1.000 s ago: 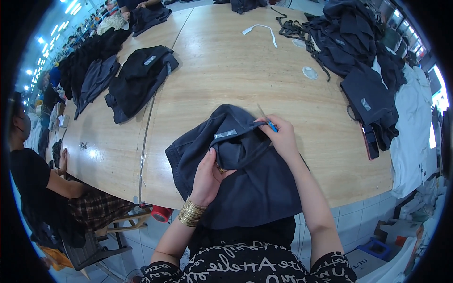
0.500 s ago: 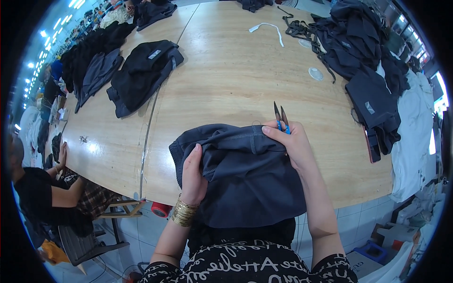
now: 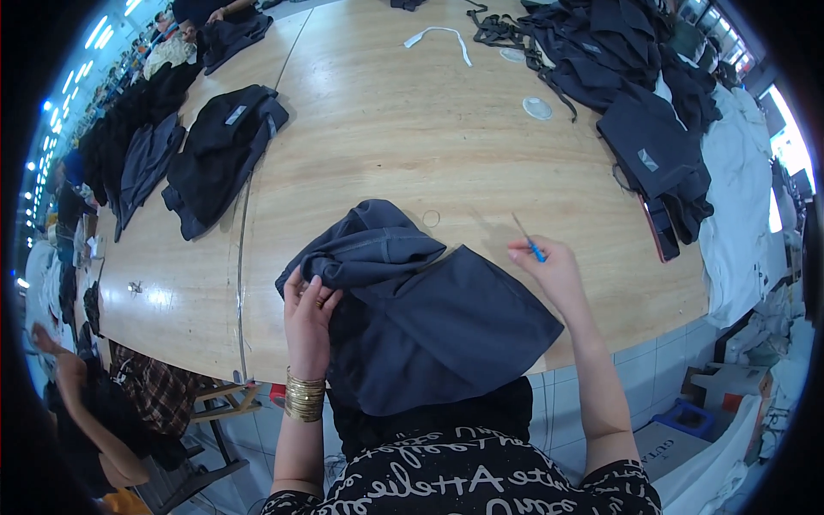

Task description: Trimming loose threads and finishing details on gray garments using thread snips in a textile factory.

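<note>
A dark grey garment [image 3: 446, 335] lies bunched over the table's near edge and hangs down in front of me. My left hand [image 3: 309, 313], with gold bangles at the wrist, grips its folded left part between thumb and fingers. A seam runs across the raised fold. To the right of the cloth and apart from it, my right hand [image 3: 551, 268] is closed round a small pair of scissors [image 3: 536, 251] with blue handles. Their thin blade points up and away from me. A loop of thread [image 3: 432, 218] lies on the wood just beyond the garment.
Dark garments [image 3: 225, 159] lie at the left, with a larger dark pile [image 3: 601, 51] at the far right. A phone [image 3: 661, 230] and white cloth [image 3: 734, 206] are at the right edge. A white strip [image 3: 442, 33] lies far back. Co-workers sit left and stand far left.
My right hand has let go of the cloth and moved right and slightly nearer with the scissors. My left hand has shifted left with the garment, and its fold has turned over.
</note>
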`<state>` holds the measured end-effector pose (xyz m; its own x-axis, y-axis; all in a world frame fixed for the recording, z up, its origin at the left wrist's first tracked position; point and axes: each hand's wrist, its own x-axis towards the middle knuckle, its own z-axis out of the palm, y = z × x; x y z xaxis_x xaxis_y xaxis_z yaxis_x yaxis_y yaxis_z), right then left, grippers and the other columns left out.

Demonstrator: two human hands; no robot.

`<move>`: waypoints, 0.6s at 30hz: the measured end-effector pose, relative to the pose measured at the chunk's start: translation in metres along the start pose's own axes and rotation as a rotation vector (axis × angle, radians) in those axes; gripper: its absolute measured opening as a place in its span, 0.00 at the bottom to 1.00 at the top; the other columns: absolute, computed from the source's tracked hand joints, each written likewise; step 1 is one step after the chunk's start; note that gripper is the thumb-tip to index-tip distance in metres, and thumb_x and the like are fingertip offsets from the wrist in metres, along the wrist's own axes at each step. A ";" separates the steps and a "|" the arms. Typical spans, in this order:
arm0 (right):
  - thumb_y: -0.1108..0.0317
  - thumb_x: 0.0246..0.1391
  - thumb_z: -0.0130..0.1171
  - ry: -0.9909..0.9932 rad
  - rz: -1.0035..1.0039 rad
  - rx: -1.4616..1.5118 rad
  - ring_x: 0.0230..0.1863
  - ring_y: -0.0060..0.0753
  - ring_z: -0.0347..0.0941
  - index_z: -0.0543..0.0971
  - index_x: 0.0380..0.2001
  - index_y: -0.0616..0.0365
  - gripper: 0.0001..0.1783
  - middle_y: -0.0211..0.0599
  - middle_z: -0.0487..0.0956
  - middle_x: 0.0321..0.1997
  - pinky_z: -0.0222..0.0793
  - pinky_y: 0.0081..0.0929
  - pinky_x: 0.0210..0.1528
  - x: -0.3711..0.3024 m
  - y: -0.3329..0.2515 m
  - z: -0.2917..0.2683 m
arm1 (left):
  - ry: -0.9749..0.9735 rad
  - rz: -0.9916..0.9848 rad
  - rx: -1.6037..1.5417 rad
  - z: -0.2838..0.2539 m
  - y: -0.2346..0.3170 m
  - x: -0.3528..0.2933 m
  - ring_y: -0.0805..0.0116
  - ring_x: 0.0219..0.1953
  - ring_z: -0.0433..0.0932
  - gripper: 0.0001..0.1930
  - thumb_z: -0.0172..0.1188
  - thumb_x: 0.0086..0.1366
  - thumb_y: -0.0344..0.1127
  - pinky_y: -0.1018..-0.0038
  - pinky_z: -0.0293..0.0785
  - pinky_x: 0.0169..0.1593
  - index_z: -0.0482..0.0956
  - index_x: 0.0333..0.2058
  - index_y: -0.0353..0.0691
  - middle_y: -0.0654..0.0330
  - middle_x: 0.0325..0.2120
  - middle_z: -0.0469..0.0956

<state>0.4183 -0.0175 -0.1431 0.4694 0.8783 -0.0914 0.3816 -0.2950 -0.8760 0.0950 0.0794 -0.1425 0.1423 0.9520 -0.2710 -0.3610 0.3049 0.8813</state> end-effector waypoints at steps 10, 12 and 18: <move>0.62 0.47 0.64 -0.104 0.058 0.055 0.25 0.23 0.72 0.81 0.29 0.62 0.13 0.37 0.77 0.21 0.67 0.22 0.32 0.002 -0.017 0.046 | -0.563 -0.002 0.495 0.078 -0.004 -0.040 0.73 0.45 0.76 0.18 0.55 0.64 0.27 0.78 0.73 0.44 0.69 0.53 0.35 0.56 0.44 0.75; 0.62 0.48 0.64 -0.170 0.011 0.226 0.26 0.22 0.72 0.81 0.30 0.62 0.13 0.37 0.78 0.22 0.66 0.22 0.32 -0.013 -0.038 0.051 | -0.490 0.010 0.406 0.092 -0.029 -0.043 0.73 0.49 0.73 0.22 0.56 0.62 0.25 0.78 0.71 0.49 0.67 0.55 0.35 0.57 0.47 0.73; 0.72 0.51 0.61 -0.262 -0.188 0.349 0.35 0.18 0.74 0.80 0.40 0.62 0.12 0.31 0.80 0.34 0.67 0.15 0.40 -0.035 -0.067 0.050 | -0.467 -0.120 0.183 0.087 -0.025 -0.030 0.78 0.46 0.73 0.20 0.55 0.61 0.23 0.81 0.68 0.50 0.70 0.53 0.34 0.62 0.45 0.75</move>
<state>0.3360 -0.0094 -0.1049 0.1845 0.9828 0.0068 0.1293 -0.0174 -0.9915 0.1803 0.0407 -0.1225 0.5842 0.7841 -0.2096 -0.1559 0.3619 0.9191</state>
